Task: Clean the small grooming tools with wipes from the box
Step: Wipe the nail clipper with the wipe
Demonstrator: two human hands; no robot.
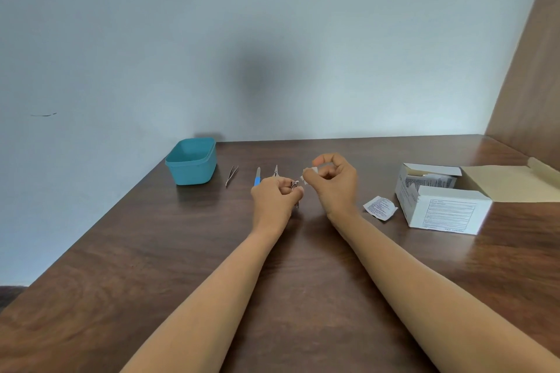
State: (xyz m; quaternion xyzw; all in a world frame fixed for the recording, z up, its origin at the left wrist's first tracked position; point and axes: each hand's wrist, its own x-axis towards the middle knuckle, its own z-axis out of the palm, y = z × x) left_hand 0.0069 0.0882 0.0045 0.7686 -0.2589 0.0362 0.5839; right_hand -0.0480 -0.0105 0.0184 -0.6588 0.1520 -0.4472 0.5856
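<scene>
My left hand [275,197] grips a small metal nail clipper [295,188] above the table's middle. My right hand [333,182] pinches a small white wipe [309,174] just right of the clipper's head, almost touching it. On the table behind my left hand lie metal tweezers [231,175], a blue-handled tool [257,177] and a pointed metal tool [275,171], partly hidden by my fingers. The open white wipe box [439,203] stands to the right with packets inside.
A teal plastic tub [191,161] stands at the table's back left corner. A torn white wipe wrapper [380,207] lies just left of the box. The brown wooden table [151,266] meets a wall behind and a wooden panel [533,70] at right.
</scene>
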